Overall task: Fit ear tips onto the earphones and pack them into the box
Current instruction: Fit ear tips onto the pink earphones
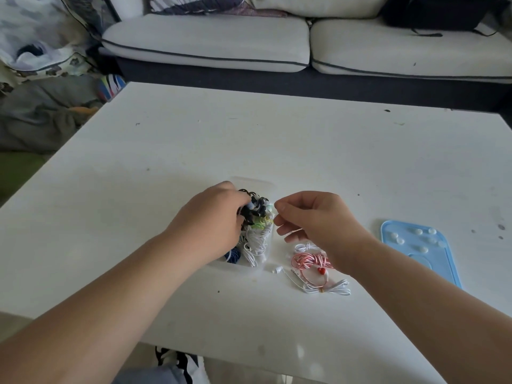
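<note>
White table (249,134): left hand (210,220) is gripping black earphones (253,207) in the box (257,182), packing; right hand (313,217) is pinching, contents unclear. Next, likely: tip red earphones (309,260).

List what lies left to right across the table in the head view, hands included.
left hand gripping black earphones → clear box → right hand pinching a thin white cable → blue tray with ear tips. Red-white earphones lie below the right hand, so left out.

White matte worktop (277,139), few dark specks. Behind: cream cushioned sofa (207,42), dark piping; black bag (432,12) on its right seat.
</note>
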The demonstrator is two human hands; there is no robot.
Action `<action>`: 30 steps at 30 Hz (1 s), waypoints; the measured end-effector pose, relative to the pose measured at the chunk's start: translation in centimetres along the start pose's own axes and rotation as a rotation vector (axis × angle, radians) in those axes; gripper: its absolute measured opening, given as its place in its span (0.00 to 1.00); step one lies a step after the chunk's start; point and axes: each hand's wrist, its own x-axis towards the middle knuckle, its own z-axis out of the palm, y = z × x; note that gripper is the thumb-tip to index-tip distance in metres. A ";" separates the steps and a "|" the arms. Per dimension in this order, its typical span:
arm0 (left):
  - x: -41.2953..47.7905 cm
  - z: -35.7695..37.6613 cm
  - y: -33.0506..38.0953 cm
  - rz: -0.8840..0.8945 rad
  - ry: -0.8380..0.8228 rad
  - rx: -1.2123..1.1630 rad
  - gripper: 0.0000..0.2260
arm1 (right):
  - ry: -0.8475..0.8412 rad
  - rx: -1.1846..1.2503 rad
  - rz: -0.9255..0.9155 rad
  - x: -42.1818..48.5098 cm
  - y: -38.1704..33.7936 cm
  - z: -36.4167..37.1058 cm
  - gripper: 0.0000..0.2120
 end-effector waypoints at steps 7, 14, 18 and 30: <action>0.4 1.7 0.7 -0.022 -0.001 0.020 0.09 | -0.001 -0.054 -0.005 -0.2 0.3 0.5 0.05; 1.1 0.9 1.8 -0.035 -0.030 0.151 0.08 | 0.022 -0.060 0.017 -0.5 0.1 -0.4 0.04; 1.3 -0.7 4.4 0.012 0.062 0.279 0.06 | 0.070 -0.120 0.013 -1.1 -0.2 -2.0 0.05; 1.7 4.9 13.0 0.319 -0.327 0.233 0.08 | 0.045 -0.615 0.058 -4.4 2.4 -9.0 0.08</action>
